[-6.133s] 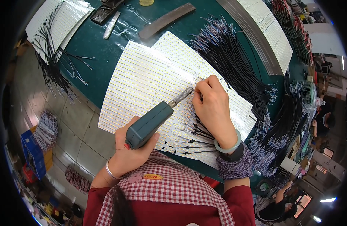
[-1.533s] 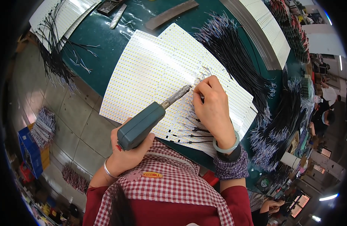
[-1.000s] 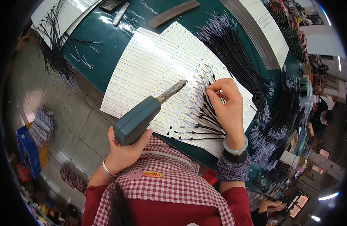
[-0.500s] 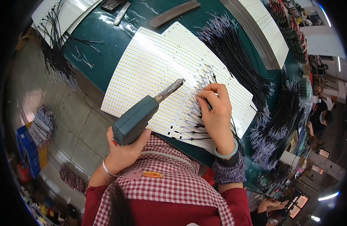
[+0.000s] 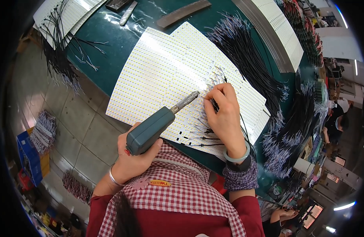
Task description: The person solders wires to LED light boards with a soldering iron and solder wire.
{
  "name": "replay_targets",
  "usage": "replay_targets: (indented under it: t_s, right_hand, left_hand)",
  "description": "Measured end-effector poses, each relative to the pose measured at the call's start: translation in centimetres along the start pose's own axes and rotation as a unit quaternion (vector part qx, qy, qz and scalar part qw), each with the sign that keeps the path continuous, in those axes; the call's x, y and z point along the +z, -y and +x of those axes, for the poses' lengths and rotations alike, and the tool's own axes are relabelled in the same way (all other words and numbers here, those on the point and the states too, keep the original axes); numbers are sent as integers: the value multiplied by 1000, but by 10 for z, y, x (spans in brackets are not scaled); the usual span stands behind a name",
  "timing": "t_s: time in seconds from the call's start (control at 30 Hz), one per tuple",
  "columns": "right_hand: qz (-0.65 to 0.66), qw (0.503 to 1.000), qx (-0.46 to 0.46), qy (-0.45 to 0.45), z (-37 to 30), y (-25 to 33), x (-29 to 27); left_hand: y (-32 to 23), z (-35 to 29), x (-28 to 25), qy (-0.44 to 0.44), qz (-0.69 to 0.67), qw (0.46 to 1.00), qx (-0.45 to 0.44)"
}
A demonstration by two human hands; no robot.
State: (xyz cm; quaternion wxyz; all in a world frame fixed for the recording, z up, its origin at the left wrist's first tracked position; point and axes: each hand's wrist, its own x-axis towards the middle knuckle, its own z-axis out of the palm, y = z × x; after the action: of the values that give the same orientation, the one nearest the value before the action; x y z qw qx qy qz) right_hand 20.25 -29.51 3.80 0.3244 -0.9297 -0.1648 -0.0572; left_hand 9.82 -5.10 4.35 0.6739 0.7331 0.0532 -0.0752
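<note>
My left hand (image 5: 137, 156) is wrapped round a dark green soldering gun (image 5: 152, 129), whose metal tip points up and right, close to the fingers of my right hand (image 5: 224, 114). Those fingers pinch a thin black cable (image 5: 214, 106) over the white LED panel (image 5: 150, 75); its end is partly hidden by them. The panel carries rows of small yellowish LEDs and overlaps another such panel (image 5: 193, 37). A row of short wire ends (image 5: 202, 118) runs along the panel beside my right hand, with several black leads trailing toward the near edge.
Bundles of black cables (image 5: 253, 59) lie to the right on the green table (image 5: 91, 75). Stacked white panels (image 5: 276, 31) stand beyond them. At the back are a dark metal bar (image 5: 184, 12) and a solder-coated bar (image 5: 128, 14). More panels with cables (image 5: 57, 23) sit far left.
The soldering gun has moved right and slightly toward me, its tip now nearer my right fingers. My right hand has shifted a little left and nearer to me.
</note>
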Motion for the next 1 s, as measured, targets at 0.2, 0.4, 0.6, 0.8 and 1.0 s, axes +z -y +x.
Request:
replay_targets:
  t_s: [0.2,0.4,0.6,0.8,1.0]
  right_hand:
    - [2,1000,-3,26,3,2,-6]
    - [0,1000,-5,17,4,2,-4]
    - [-10,1000,-5,21,4,2,-4]
    - [-19,999,-4,28,5,3,-4]
    - [-21,999,4,38,6,5,-6]
  left_hand:
    - [-2,3,0,19,22,1000,8]
    - [1,3,1,23,50,998,16]
    - [0,1,1,22,56,998,8]
    - [-6,-2,-3,9,59,998,21]
    - [-7,-5,-3,1,20,1000,-15]
